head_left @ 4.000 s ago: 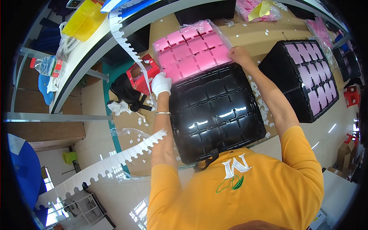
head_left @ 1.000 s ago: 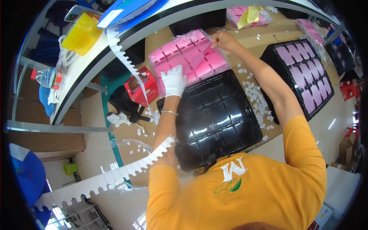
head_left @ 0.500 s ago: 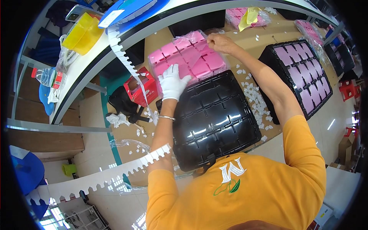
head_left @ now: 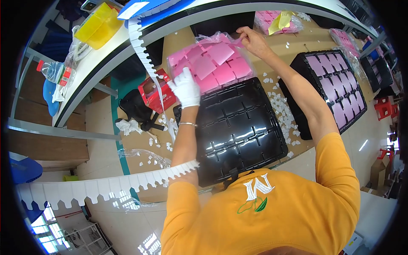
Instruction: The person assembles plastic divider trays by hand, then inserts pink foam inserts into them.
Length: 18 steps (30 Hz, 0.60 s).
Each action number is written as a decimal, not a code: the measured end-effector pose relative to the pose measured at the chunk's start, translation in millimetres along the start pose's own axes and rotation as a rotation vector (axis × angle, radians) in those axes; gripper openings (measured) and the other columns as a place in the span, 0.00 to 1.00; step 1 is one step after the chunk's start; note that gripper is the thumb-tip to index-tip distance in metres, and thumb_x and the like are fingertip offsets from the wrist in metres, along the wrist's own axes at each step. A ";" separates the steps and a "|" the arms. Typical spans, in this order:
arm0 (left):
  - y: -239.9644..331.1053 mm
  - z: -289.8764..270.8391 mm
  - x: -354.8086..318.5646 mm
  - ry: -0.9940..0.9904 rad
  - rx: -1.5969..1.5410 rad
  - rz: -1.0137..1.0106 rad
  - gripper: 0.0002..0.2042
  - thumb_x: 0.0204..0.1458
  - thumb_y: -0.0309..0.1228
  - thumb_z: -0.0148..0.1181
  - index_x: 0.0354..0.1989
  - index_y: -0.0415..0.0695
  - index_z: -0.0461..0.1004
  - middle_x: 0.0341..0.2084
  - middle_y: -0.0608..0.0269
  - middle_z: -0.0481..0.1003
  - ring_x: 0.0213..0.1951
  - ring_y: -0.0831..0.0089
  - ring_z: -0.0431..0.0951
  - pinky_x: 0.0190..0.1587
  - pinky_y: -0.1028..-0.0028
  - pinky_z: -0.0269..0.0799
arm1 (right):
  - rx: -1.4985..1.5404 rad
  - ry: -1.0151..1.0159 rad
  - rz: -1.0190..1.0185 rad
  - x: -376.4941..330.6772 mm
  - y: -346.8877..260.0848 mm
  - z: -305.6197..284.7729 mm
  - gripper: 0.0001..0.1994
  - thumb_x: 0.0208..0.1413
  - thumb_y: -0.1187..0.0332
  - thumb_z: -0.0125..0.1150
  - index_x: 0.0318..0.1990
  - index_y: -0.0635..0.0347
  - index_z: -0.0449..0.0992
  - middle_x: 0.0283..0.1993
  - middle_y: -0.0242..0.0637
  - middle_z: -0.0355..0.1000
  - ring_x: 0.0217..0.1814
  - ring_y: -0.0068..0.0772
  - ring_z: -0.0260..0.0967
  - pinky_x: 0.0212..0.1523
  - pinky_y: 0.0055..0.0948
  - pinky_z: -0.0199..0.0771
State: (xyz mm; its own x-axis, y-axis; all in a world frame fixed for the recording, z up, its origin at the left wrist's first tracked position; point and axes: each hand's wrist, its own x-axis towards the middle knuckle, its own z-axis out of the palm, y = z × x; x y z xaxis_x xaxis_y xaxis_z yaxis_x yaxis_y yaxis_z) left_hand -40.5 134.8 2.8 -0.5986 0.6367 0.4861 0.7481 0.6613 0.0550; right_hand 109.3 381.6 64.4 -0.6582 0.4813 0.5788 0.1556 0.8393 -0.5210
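A clear plastic bag of pink square pads (head_left: pixel 214 66) lies on the brown worktop just beyond an empty black compartment tray (head_left: pixel 236 129). My left hand (head_left: pixel 186 87), in a white glove, presses on the bag's near left corner. At the bag's far right corner, my bare right hand (head_left: pixel 251 39) pinches the loose plastic. The pads inside are laid in rows.
A second black tray filled with pink pads (head_left: pixel 333 87) sits to the right. White scraps (head_left: pixel 282 112) litter the table between the trays. Another pink pad bag (head_left: pixel 276 21) lies farther back. A red box (head_left: pixel 157 95) and a yellow bin (head_left: pixel 100 25) are at left.
My right hand has moved from the bag's right edge up to its far corner and taken hold of the plastic. The gloved left hand has stayed on the near left corner.
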 end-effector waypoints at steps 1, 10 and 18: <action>-13.3 -1.4 -6.9 0.102 -0.020 0.042 0.19 0.40 0.25 0.56 0.45 0.48 0.68 0.34 0.64 0.73 0.41 0.64 0.72 0.55 0.46 0.56 | -0.004 -0.027 -0.045 -8.8 -4.9 -5.6 0.13 0.49 0.75 0.52 0.44 0.61 0.70 0.34 0.40 0.73 0.36 0.41 0.72 0.42 0.34 0.72; -48.2 -88.0 -91.4 0.290 -0.053 0.304 0.14 0.35 0.20 0.59 0.32 0.52 0.73 0.33 0.71 0.74 0.40 0.70 0.74 0.61 0.49 0.52 | -0.256 -0.072 -0.371 -137.9 -58.5 -50.2 0.15 0.45 0.79 0.55 0.43 0.59 0.70 0.35 0.41 0.68 0.39 0.45 0.65 0.51 0.42 0.63; -46.6 -140.8 -190.6 0.167 -0.102 0.291 0.13 0.34 0.22 0.61 0.29 0.55 0.73 0.31 0.74 0.72 0.38 0.72 0.72 0.62 0.45 0.49 | -0.236 -0.058 -0.240 -228.8 -109.2 -81.6 0.16 0.41 0.82 0.56 0.42 0.60 0.72 0.32 0.39 0.67 0.38 0.44 0.65 0.55 0.44 0.63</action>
State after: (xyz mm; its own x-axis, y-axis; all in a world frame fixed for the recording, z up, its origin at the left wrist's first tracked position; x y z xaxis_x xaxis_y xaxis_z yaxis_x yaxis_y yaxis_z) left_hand 79.1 -73.2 30.4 -0.3077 0.7134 0.6296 0.9100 0.4138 -0.0242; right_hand 303.0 200.5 40.0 -0.7367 0.2538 0.6267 0.1532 0.9654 -0.2109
